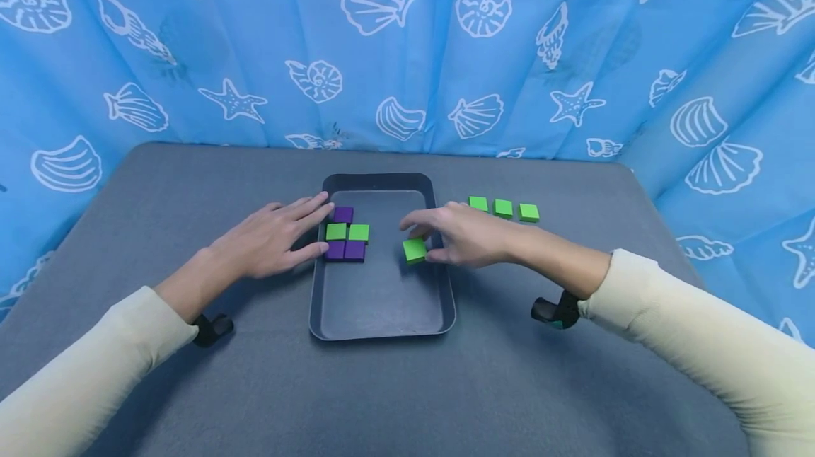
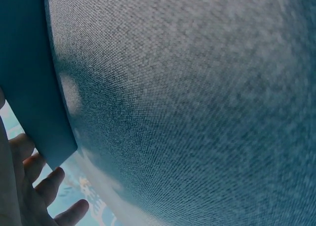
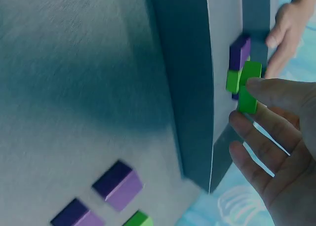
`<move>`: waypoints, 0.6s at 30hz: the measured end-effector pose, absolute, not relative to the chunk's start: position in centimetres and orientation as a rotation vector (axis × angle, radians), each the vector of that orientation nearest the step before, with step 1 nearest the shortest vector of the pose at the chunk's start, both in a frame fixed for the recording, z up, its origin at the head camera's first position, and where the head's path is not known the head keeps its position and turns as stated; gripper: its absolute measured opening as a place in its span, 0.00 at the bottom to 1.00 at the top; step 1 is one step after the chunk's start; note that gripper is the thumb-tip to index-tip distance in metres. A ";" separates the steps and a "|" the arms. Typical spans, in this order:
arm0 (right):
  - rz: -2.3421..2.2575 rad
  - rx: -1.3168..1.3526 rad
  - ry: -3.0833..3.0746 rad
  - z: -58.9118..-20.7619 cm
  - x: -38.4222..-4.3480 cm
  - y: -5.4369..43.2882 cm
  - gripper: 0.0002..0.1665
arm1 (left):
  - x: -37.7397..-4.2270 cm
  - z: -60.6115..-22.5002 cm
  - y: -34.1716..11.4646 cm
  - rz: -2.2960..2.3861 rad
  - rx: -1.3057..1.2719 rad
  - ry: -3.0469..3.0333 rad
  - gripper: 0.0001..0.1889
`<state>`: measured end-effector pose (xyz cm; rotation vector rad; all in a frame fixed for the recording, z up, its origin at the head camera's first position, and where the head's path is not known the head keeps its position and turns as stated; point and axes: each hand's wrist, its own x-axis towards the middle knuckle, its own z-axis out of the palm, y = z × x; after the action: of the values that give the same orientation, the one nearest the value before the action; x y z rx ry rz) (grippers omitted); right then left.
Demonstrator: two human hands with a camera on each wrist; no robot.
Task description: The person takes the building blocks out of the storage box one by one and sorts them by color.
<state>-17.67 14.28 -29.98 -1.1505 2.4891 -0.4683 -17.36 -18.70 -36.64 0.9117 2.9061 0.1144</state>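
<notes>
A dark grey tray (image 1: 382,319) lies on the table. In its left part, purple blocks (image 1: 354,252) and green blocks (image 1: 359,233) sit close together in rows. My right hand (image 1: 467,234) is over the tray's right side and pinches a green block (image 1: 414,250) between thumb and fingers; the right wrist view also shows this green block (image 3: 248,100) at the fingertips. My left hand (image 1: 270,238) has its fingers extended at the tray's left rim, with fingertips beside the blocks. In the left wrist view, the left hand's fingers (image 2: 49,186) are spread near the tray wall (image 2: 39,87).
Several green blocks (image 1: 503,209) stand in a row on the table right of the tray, partly behind the right arm. The right wrist view shows purple blocks (image 3: 118,184) on the table outside the tray. A blue shell-patterned curtain (image 1: 407,54) hangs behind the table.
</notes>
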 end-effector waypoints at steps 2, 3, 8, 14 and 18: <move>-0.492 -1.139 2.507 -29.7 -17.8 15.2 0.31 | -17.3 -36.7 -18.7 0.121 0.911 2.905 0.41; -0.506 -1.131 2.521 -29.6 -17.9 15.6 0.31 | -17.3 -36.7 -18.7 0.123 0.912 2.906 0.41; -0.601 -1.096 2.589 -29.1 -18.4 18.1 0.31 | -17.3 -36.6 -18.7 0.128 0.921 2.909 0.40; -0.722 -1.052 2.631 -28.5 -19.0 21.1 0.31 | -17.3 -36.6 -18.6 0.120 0.926 2.913 0.40; -0.736 -1.015 2.696 -28.2 -19.4 23.3 0.31 | -17.3 -36.6 -18.6 0.119 0.924 2.912 0.40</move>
<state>-19.38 23.29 -28.23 -1.0147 2.6962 -0.7358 -17.30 -18.64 -36.56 0.9245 2.9124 0.1194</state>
